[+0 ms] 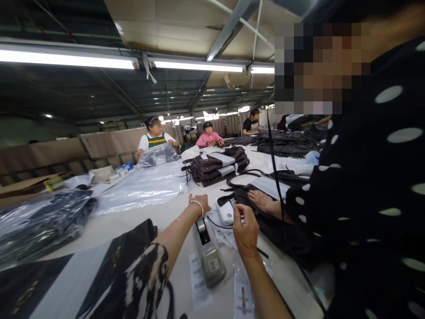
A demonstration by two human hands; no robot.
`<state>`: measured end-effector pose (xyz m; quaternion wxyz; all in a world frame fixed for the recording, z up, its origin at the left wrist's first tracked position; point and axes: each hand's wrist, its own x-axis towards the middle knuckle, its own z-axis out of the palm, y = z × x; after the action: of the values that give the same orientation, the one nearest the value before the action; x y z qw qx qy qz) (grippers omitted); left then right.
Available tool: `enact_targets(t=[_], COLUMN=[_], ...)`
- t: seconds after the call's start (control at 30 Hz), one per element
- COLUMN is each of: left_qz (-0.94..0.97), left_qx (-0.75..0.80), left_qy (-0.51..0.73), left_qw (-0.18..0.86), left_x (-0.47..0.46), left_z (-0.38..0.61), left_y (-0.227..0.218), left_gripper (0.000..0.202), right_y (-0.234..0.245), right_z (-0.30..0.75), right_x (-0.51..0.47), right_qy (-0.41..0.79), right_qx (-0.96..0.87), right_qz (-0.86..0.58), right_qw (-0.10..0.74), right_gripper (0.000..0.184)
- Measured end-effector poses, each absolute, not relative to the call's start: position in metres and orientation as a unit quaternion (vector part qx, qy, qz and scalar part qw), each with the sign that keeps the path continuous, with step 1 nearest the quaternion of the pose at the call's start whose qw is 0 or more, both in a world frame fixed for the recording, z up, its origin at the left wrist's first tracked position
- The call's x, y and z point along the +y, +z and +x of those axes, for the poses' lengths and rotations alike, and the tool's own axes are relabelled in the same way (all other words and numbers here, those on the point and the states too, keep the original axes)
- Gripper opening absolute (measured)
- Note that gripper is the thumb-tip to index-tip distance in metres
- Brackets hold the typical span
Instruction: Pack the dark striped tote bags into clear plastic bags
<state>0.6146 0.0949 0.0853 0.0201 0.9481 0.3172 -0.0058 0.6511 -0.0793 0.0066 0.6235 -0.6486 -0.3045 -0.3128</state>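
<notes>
My left hand, a bracelet at its wrist, is curled closed at the far end of a grey tape dispenser. Its fingertips are turned away, so what they hold is hidden. My right hand has thumb and fingers pinched together beside a small white box-like object; anything in the pinch is too small to make out. Just beyond lies a dark bag with a pale band, and a co-worker's hand rests flat on it.
A person in a dotted top stands close on the right. Stacked dark bags and clear plastic sheets lie farther back. Another dark bag is at front left, near a label sheet. Several people sit across the table.
</notes>
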Motion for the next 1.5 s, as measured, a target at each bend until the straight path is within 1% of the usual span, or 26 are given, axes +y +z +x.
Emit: enact_targets(t=[0.13, 0.27, 0.3, 0.43, 0.57, 0.67, 0.77, 0.83, 0.87, 0.93, 0.97, 1.03, 1.13, 1.2, 1.27, 1.3, 1.37, 1.4, 1.47, 1.5], left_qz=[0.945, 0.930, 0.925, 0.901, 0.873, 0.847, 0.807, 0.781, 0.764, 0.708, 0.673, 0.605, 0.531, 0.494, 0.462, 0.450, 0.437, 0.437, 0.451, 0.458], left_qx=[0.319, 0.319, 0.313, 0.262, 0.215, 0.195, 0.167, 0.183, 0.203, 0.235, 0.242, 0.224, 0.145, 0.106, 0.092, 0.091, 0.094, 0.097, 0.103, 0.106], left_qy=[0.022, 0.105, 0.130, 0.209, 0.253, 0.283, 0.307, 0.311, 0.313, 0.312, 0.303, 0.279, 0.244, 0.250, 0.272, 0.281, 0.292, 0.293, 0.286, 0.281], left_qw=[0.070, 0.147, 0.171, 0.275, 0.358, 0.404, 0.477, 0.509, 0.526, 0.588, 0.629, 0.711, 0.798, 0.826, 0.839, 0.843, 0.846, 0.845, 0.839, 0.837], left_x=[0.103, 0.113, 0.115, 0.117, 0.102, 0.079, 0.054, 0.036, 0.026, 0.007, -0.004, -0.025, -0.052, -0.065, -0.072, -0.075, -0.080, -0.082, -0.088, -0.091], left_z=[0.622, 0.614, 0.609, 0.585, 0.544, 0.485, 0.404, 0.349, 0.325, 0.288, 0.276, 0.261, 0.256, 0.254, 0.246, 0.240, 0.225, 0.217, 0.202, 0.194], left_y=[0.083, 0.099, 0.104, 0.130, 0.163, 0.188, 0.197, 0.192, 0.186, 0.169, 0.161, 0.144, 0.127, 0.122, 0.119, 0.118, 0.113, 0.110, 0.101, 0.096], left_gripper=[0.028, 0.011, 0.009, 0.010, 0.011, 0.011, 0.013, 0.013, 0.015, 0.021, 0.024, 0.028, 0.029, 0.029, 0.027, 0.027, 0.028, 0.028, 0.028, 0.029], right_y=[0.007, 0.008, 0.007, 0.004, -0.004, -0.006, 0.009, 0.032, 0.046, 0.073, 0.085, 0.097, 0.089, 0.075, 0.063, 0.058, 0.053, 0.052, 0.050, 0.048], right_z=[0.649, 0.645, 0.644, 0.644, 0.648, 0.648, 0.630, 0.600, 0.580, 0.532, 0.507, 0.462, 0.414, 0.394, 0.378, 0.370, 0.353, 0.345, 0.330, 0.324], right_x=[-0.077, -0.078, -0.078, -0.076, -0.075, -0.079, -0.086, -0.094, -0.099, -0.111, -0.117, -0.124, -0.132, -0.139, -0.148, -0.154, -0.165, -0.171, -0.180, -0.184], right_qy=[-0.296, -0.280, -0.275, -0.266, -0.256, -0.210, -0.130, -0.068, -0.032, 0.072, 0.138, 0.231, 0.295, 0.317, 0.336, 0.339, 0.330, 0.322, 0.319, 0.321], right_qx=[-0.350, -0.387, -0.389, -0.382, -0.383, -0.369, -0.306, -0.271, -0.274, -0.324, -0.353, -0.404, -0.450, -0.446, -0.411, -0.383, -0.328, -0.310, -0.321, -0.345], right_qz=[-0.654, -0.645, -0.646, -0.658, -0.656, -0.650, -0.651, -0.619, -0.578, -0.443, -0.377, -0.289, -0.234, -0.242, -0.287, -0.321, -0.401, -0.440, -0.507, -0.536], right_qw=[0.602, 0.597, 0.596, 0.591, 0.597, 0.631, 0.683, 0.734, 0.768, 0.833, 0.845, 0.836, 0.810, 0.801, 0.798, 0.797, 0.789, 0.779, 0.734, 0.700], right_gripper=[0.014, 0.018, 0.020, 0.025, 0.032, 0.040, 0.046, 0.044, 0.041, 0.043, 0.046, 0.047, 0.046, 0.045, 0.045, 0.043, 0.029, 0.027, 0.040, 0.041])
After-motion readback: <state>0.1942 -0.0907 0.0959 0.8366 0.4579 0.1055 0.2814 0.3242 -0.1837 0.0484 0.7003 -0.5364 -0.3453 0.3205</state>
